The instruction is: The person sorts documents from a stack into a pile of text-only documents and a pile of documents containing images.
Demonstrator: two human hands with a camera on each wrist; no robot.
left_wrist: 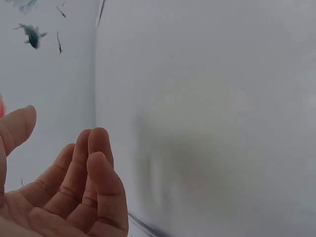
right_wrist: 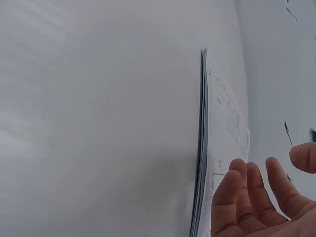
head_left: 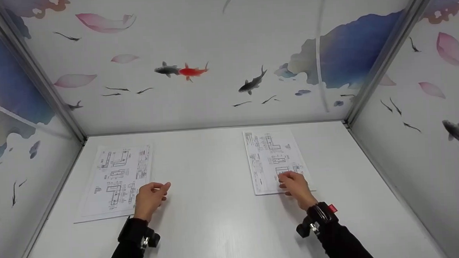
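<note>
Two stacks of paper printed with technical drawings lie on a white table. The left stack [head_left: 95, 191] is slightly askew, and my left hand [head_left: 151, 198] hovers at its lower right corner. In the left wrist view the fingers [left_wrist: 106, 187] are loosely bent, thumb apart, with nothing between them. My right hand [head_left: 297, 186] is over the lower part of the right stack [head_left: 263, 182], its fingertips overlapping the printed sheet in the head view. In the right wrist view, the stack's layered edge [right_wrist: 202, 123] shows beside relaxed, empty fingers [right_wrist: 227, 197].
The white table [head_left: 205, 193] is bounded by a back panel [head_left: 209, 35] and side panels [head_left: 429, 126] printed with fish, petals and blue leaves. Grey metal posts [head_left: 390, 49] stand at the corners. Dark wrist straps with cameras [head_left: 322, 214] sit on both arms.
</note>
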